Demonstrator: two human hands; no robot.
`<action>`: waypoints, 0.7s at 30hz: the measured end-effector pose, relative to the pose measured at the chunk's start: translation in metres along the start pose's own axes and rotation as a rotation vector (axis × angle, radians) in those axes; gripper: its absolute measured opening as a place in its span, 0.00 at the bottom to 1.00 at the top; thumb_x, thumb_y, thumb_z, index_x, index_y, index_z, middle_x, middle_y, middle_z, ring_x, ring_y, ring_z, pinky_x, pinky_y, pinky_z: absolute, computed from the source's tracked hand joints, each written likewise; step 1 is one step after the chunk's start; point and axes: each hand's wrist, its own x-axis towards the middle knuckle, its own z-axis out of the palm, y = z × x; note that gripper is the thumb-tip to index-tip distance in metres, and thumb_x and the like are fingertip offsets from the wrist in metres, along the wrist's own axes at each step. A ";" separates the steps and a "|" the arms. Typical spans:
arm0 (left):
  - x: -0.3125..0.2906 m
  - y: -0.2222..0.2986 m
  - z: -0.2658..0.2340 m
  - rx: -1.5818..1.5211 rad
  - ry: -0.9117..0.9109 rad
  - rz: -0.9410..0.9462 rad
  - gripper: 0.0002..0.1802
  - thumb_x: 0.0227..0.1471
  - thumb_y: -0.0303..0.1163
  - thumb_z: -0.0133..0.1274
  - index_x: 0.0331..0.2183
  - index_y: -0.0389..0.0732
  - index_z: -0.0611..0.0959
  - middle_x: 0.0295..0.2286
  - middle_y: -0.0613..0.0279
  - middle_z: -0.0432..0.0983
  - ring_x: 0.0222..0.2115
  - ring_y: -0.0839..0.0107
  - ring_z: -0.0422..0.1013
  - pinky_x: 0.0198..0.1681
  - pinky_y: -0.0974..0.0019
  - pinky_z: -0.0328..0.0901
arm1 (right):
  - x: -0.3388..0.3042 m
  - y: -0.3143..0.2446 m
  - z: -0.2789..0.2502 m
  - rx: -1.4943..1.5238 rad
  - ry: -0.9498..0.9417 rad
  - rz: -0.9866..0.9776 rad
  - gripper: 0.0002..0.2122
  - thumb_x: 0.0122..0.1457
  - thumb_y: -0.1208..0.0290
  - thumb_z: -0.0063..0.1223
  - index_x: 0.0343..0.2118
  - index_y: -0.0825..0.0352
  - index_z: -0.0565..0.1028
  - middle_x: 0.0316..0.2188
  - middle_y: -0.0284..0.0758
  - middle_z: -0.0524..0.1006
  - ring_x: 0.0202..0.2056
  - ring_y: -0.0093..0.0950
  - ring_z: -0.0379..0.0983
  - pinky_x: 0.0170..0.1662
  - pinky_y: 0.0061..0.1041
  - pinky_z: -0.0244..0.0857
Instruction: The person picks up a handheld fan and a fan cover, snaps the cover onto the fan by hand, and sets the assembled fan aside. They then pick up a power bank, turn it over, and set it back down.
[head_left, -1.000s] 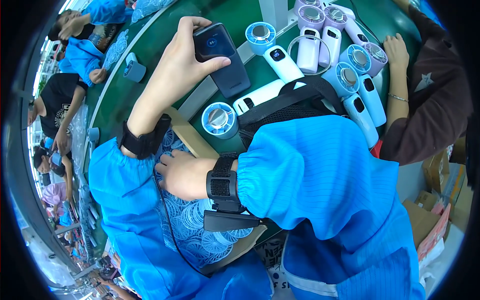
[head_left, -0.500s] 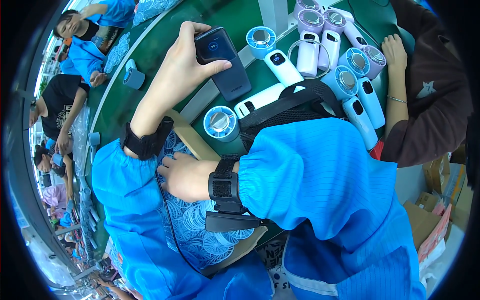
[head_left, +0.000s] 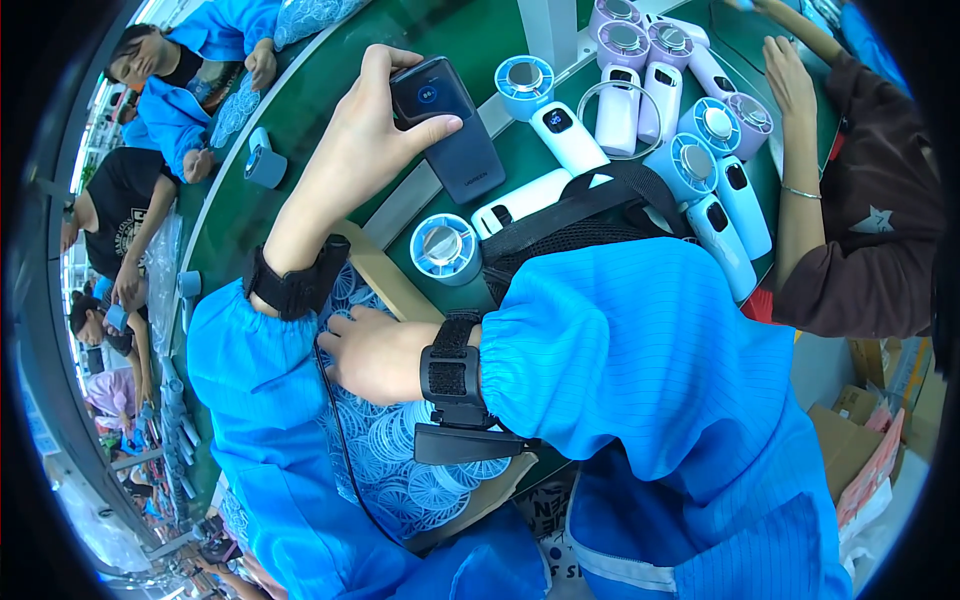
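Note:
My left hand (head_left: 355, 150) is raised over the green table (head_left: 300, 110) and grips a dark handheld device (head_left: 455, 140) with a small round lit display; the thumb lies across its face. My right hand (head_left: 375, 355), with a black wrist strap, reaches left into a cardboard box (head_left: 385, 280) filled with blue round grille pieces (head_left: 400, 480). Its fingertips are hidden behind my left wrist, so what they hold cannot be seen. A light blue handheld fan (head_left: 445, 250) with a white handle lies on the table just beyond the box.
Several white, blue and lilac handheld fans (head_left: 690, 160) lie at the table's far right. A co-worker's hand (head_left: 790, 70) and arm reach in at the right. A black strap (head_left: 590, 200) crosses the table. Other people sit at the left.
The view has shifted slightly. Both hands keep their places, the left still holding the dark device.

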 end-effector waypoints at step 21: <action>0.006 0.001 -0.003 -0.241 -0.007 -0.178 0.13 0.60 0.37 0.43 0.42 0.39 0.70 0.32 0.55 0.74 0.26 0.70 0.72 0.28 0.69 0.67 | -0.002 -0.001 -0.006 0.028 -0.011 0.010 0.10 0.48 0.68 0.49 0.33 0.61 0.78 0.36 0.35 0.70 0.43 0.32 0.65 0.40 0.30 0.60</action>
